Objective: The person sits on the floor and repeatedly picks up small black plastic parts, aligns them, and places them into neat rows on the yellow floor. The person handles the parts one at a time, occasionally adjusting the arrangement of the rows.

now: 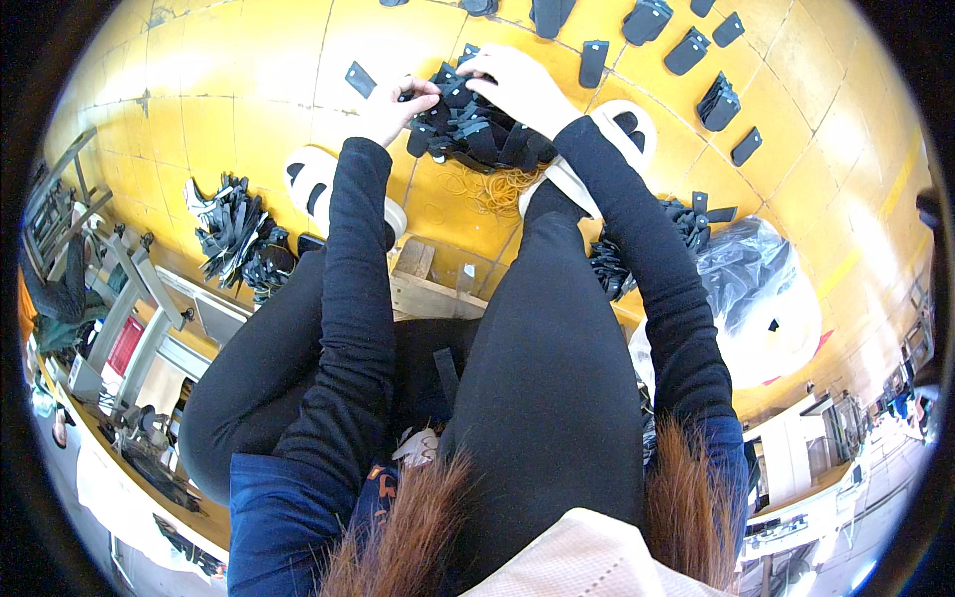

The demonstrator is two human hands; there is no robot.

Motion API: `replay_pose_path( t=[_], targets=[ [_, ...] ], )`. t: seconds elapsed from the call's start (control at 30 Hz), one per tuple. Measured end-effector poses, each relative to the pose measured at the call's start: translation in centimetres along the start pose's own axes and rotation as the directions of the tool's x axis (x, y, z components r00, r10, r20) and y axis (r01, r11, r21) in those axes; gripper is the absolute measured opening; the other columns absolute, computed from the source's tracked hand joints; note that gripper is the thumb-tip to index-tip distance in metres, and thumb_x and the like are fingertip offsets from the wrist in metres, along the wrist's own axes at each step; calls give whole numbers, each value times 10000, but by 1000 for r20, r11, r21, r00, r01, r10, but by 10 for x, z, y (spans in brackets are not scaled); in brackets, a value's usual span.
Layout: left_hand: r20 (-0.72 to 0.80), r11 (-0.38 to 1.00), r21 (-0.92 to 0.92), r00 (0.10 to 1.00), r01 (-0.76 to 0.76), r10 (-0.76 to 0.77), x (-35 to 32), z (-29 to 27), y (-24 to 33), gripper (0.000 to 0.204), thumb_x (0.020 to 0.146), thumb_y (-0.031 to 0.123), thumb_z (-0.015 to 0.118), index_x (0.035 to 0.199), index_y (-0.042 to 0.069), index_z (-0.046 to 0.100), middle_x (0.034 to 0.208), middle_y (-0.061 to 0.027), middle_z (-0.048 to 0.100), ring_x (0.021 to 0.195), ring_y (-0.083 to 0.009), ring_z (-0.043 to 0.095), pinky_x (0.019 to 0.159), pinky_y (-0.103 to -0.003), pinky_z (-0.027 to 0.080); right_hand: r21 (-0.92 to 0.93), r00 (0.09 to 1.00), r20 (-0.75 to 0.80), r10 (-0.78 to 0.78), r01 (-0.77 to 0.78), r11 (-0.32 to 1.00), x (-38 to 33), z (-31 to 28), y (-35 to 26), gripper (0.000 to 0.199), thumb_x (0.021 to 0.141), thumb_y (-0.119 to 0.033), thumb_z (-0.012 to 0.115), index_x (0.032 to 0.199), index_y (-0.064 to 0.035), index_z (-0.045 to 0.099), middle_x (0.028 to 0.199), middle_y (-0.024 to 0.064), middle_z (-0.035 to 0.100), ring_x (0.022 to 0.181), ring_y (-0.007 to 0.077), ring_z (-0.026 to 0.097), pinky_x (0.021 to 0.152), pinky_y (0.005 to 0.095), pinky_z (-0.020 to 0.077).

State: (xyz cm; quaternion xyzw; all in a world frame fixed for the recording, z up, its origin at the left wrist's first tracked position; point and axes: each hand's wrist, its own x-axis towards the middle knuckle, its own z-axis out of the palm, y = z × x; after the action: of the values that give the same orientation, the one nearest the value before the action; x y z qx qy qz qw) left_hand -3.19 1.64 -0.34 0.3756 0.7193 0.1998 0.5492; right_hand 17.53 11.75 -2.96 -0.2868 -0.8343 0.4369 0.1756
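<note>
A heap of small black fabric pieces (pixel 477 134), several with tiny pale tags, lies on the yellow tiled floor between my feet. My left hand (pixel 391 111) is at the heap's left edge, thumb and fingers pinched together on a black fabric piece. On the far side, my right hand (pixel 519 85) curls its fingers down over the same upper part of the heap, gripping a black piece. The fingertips partly hide what each hand grips. Loose yellow rubber bands (pixel 494 189) are tangled on the floor at the heap's near edge.
Small stacks of black pieces (pixel 686 52) stand in rows at the far right. More heaps lie by my left foot (pixel 239 234) and right leg (pixel 684 221). A clear plastic bag (pixel 748 274) is at the right. Below me is a wooden stool (pixel 438 298).
</note>
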Motion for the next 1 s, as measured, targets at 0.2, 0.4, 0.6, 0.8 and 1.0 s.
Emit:
replay_pose_path(
  t=[0.2, 0.4, 0.6, 0.8, 1.0],
  targets=[
    [98, 917, -374, 989, 139, -110, -1, -2, 16, 326, 945, 341, 506, 1046, 55, 627, 878, -88, 702, 641, -70, 573, 546, -171, 408, 115, 992, 65, 111, -117, 986, -1, 2, -7, 139, 831, -199, 632, 918, -92, 621, 902, 60, 633, 859, 253, 601, 806, 348, 472],
    [130, 800, -571, 982, 185, -135, 1, -5, 7, 658, 953, 613, 223, 1164, 75, 536, 942, -147, 699, 660, -104, 634, 506, -168, 422, 177, 989, 81, 120, -133, 975, -1, -5, -12, 111, 824, -173, 630, 882, -83, 601, 797, 84, 626, 776, 262, 601, 739, 343, 469],
    [181, 780, -602, 981, 171, -75, 5, -6, 4, 823, 886, 732, 165, 1188, 57, 526, 990, -163, 678, 710, -120, 638, 516, -183, 435, 214, 994, 74, 87, -101, 972, -2, -7, -11, 120, 834, -178, 615, 895, -75, 602, 787, 97, 623, 776, 254, 602, 741, 335, 464],
    [201, 845, -488, 970, 220, -136, 3, 2, 10, 803, 889, 726, 208, 1192, 63, 545, 947, -135, 663, 679, -119, 635, 500, -180, 415, 279, 981, 155, 118, -158, 947, -4, -10, -8, 153, 846, -195, 603, 918, -60, 608, 822, 101, 640, 773, 249, 618, 740, 319, 472],
    [111, 912, -377, 985, 165, -132, 0, 11, 14, 379, 869, 402, 626, 1079, 88, 638, 876, -74, 670, 597, -110, 625, 504, -186, 424, 376, 978, 144, 152, -196, 906, -5, -11, -7, 176, 863, -229, 593, 918, -63, 613, 821, 111, 645, 773, 247, 630, 733, 318, 481]
  ],
)
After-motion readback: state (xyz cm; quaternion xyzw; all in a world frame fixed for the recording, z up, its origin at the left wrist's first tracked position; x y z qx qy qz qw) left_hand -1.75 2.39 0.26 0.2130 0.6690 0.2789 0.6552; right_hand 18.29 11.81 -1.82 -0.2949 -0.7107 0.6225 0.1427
